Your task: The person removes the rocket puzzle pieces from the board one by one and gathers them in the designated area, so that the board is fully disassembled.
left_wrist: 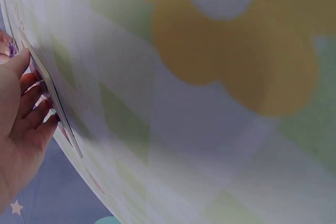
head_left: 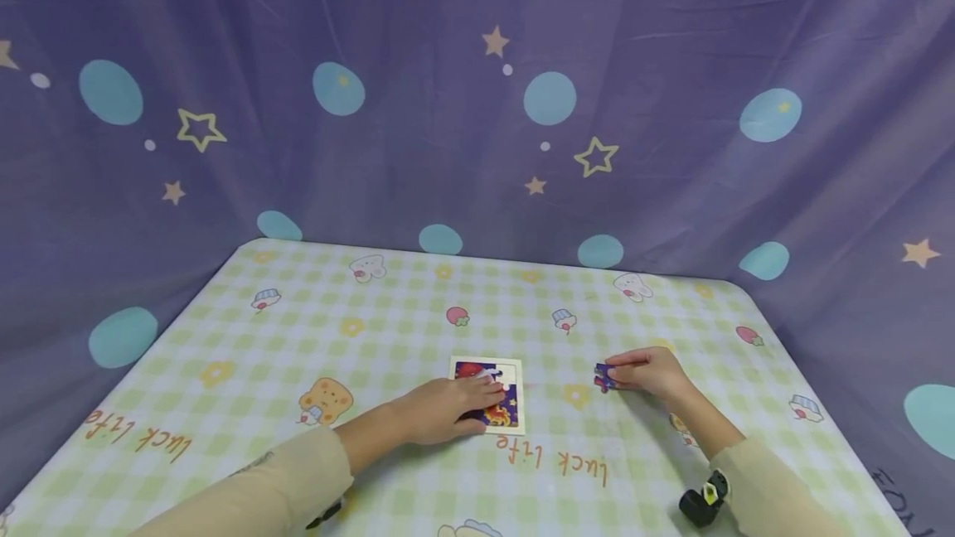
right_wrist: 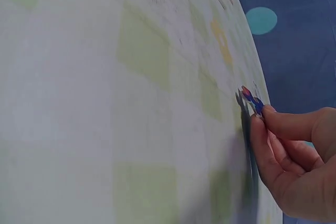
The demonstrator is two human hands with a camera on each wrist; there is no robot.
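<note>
A small jigsaw puzzle (head_left: 511, 408) in a cream frame lies at the middle of the table, its picture dark blue with red and yellow parts. A pale gap shows at its upper right. My left hand (head_left: 446, 408) rests on the puzzle with its fingers stretched across the left side, hiding part of the picture. Off to the right, my right hand (head_left: 651, 373) pinches a blue and red puzzle piece (head_left: 603, 378) between thumb and fingers. In the right wrist view the puzzle piece (right_wrist: 253, 99) is held close above the cloth.
A green and white checked tablecloth (head_left: 403, 297) with printed flowers, cakes and lettering covers the table. Behind it hangs a purple curtain (head_left: 418, 147) with stars and blue dots. A black wrist device (head_left: 703, 500) sits at the right sleeve.
</note>
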